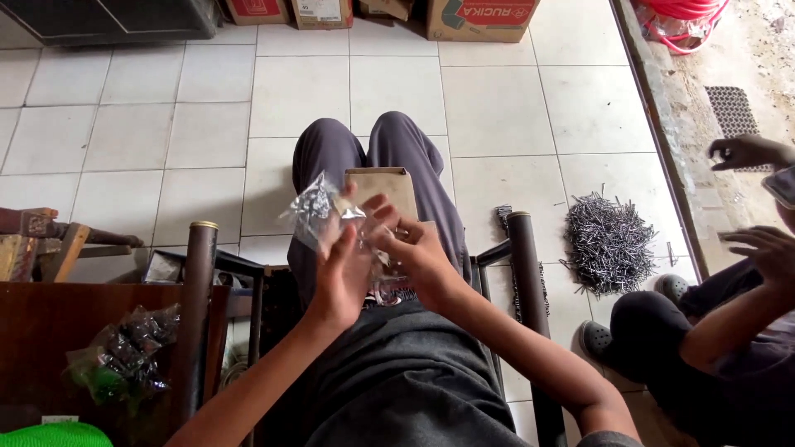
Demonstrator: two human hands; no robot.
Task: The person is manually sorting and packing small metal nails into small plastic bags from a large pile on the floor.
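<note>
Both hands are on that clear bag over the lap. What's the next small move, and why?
Probably pinch the bag's mouth shut and twist it. The left hand holds the clear plastic bag up by its bunched top, and small metal pieces show inside it. The right hand touches it just above the small brown box on the lap, so a loose top could spill.

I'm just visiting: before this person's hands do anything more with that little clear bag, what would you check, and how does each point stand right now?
1. Clear plastic bag gripped by left hand: ok.
2. Right hand also at the bag: ok.
3. Small cardboard box resting steady on the lap: ok.
4. Bag mouth open or sealed: cannot tell.
5. Pile of nails on the floor within reach: cannot tell.
6. Other person's hands clear of the bag: ok.
</note>
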